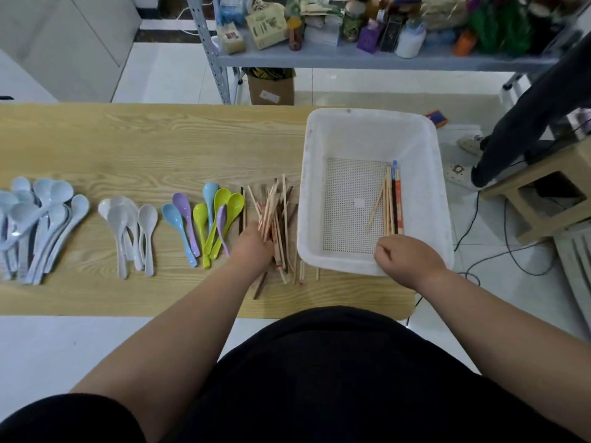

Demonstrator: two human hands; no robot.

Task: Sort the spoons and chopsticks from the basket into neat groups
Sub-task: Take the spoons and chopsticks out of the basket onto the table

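A white basket (pixel 367 129) stands on the right of the wooden table (pixel 144 148). Several chopsticks (pixel 391 199) lie along its right inner side, and my right hand (pixel 404 259) grips their near ends at the basket's front wall. Left of the basket is a loose pile of chopsticks (pixel 281 219); my left hand (pixel 252 247) holds a bunch of them over the pile. Further left lie coloured spoons (pixel 208 219), white spoons (pixel 128 228) and pale blue spoons (pixel 38 222) in separate groups.
A grey metal shelf (pixel 367 57) with boxes and bottles stands behind the table. A cardboard box (pixel 271 87) sits on the floor under it. At the right are a wooden stool (pixel 543 190), cables, and another person's legs (pixel 524 123).
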